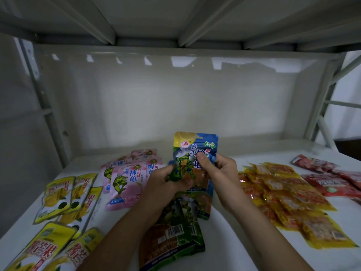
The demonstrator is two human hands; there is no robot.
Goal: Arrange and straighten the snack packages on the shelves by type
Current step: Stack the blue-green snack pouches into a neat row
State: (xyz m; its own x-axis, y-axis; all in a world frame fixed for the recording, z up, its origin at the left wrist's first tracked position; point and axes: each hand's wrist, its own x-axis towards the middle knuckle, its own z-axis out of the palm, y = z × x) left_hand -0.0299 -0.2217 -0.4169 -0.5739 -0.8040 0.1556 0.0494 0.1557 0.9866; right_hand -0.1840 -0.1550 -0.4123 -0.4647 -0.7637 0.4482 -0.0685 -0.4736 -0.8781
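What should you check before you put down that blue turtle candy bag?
1. Both hands hold the blue bag: left hand low, right hand at the side. Ok.
2. Bag upright, front facing out. Ok.
3. Green bags lie under the hands, one overlapping another. Not ok.
4. Pink bags grouped on the left. Ok.
5. More blue bags on the shelf: cannot tell.

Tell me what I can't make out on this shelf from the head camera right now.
- Blue packet: its lower half is covered by the left hand and right hand.
- Green packets: partly under the forearms.
- Yellow packets: cut off by the bottom-left edge.
- Red packets: cut off by the right edge, labels blurred.
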